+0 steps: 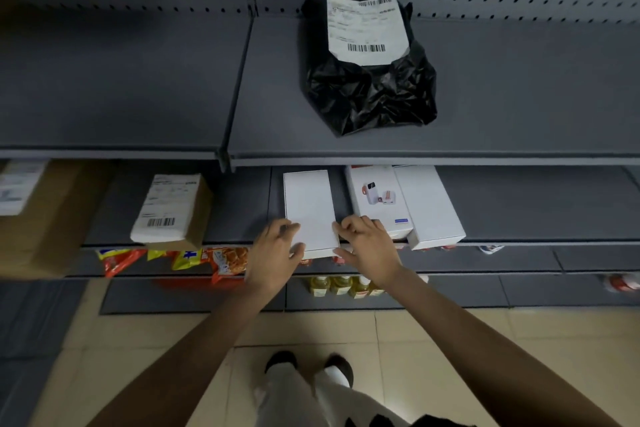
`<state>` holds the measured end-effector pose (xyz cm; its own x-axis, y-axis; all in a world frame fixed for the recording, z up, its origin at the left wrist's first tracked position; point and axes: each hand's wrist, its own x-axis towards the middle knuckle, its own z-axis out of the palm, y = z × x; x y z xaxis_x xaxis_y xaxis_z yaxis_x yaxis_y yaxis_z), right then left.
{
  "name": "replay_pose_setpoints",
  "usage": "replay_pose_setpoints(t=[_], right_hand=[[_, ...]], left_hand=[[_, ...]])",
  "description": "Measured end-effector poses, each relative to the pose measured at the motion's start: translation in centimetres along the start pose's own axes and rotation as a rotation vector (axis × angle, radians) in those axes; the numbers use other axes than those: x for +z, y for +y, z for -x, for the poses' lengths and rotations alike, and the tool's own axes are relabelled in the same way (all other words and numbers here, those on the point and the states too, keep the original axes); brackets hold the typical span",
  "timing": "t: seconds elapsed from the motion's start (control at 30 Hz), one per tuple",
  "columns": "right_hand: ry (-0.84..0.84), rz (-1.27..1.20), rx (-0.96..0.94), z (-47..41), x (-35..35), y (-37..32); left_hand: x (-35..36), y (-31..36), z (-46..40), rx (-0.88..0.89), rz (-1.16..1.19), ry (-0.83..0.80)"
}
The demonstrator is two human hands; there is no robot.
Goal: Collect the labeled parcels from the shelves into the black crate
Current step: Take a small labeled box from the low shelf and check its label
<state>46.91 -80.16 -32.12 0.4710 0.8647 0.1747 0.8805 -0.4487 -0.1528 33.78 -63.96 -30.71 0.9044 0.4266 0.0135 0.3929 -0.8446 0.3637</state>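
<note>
A plain white box [309,208] lies on the second shelf, its near end at the shelf's front edge. My left hand [277,253] grips its near left corner and my right hand [369,246] grips its near right corner, fingers curled over the top. On the upper shelf sits a black plastic parcel [372,94] with a white barcode label. Left on the second shelf lies a brown parcel [173,210] with a white label. A larger labelled cardboard box [45,218] stands at the far left. The black crate is not in view.
Two white product boxes [405,204] lie right of the held box. Snack packets [180,258] and oil bottles [341,284] fill the lower shelves. A pegboard backs the upper shelf [519,87]. My feet stand on the tiled floor [433,333].
</note>
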Motion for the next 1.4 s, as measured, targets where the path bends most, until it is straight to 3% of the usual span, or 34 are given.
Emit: replay_pose_setpoints(t=[0.2, 0.33, 0.6, 0.73, 0.83, 0.93, 1.07, 1.4], right_hand=[[0.010, -0.015, 0.144, 0.4, 0.8, -1.1], [-0.054, -0.005, 0.179, 0.2, 1.5, -1.9], [0.222, -0.052, 0.218, 1.4, -1.2, -2.2], [0.207, -0.018, 0.233, 2.2, -1.6, -2.1], [0.189, -0.017, 0.257, 2.5, -1.0, -2.6], [0.209, -0.043, 0.230, 2.2, -0.8, -3.5], [0.218, -0.070, 0.136, 1.3, -1.3, -4.7], [0.182, -0.050, 0.224, 2.9, -1.1, -2.8]], left_hand=[[-0.9, -4.1, 0.5, -0.131, -0.011, -0.041], [-0.5, -3.8, 0.3, -0.055, -0.011, -0.105], [0.5, -1.9, -0.5, 0.088, 0.058, -0.154], [1.2, -1.4, -0.8, 0.097, 0.031, -0.208], [-0.2, -1.2, -1.0, 0.071, 0.009, -0.064], [-2.3, -0.3, -1.3, 0.224, 0.068, 0.163], [-3.2, 1.5, -1.8, 0.397, -0.035, 0.147], [-4.2, -3.9, -0.4, 0.313, -0.262, 0.186]])
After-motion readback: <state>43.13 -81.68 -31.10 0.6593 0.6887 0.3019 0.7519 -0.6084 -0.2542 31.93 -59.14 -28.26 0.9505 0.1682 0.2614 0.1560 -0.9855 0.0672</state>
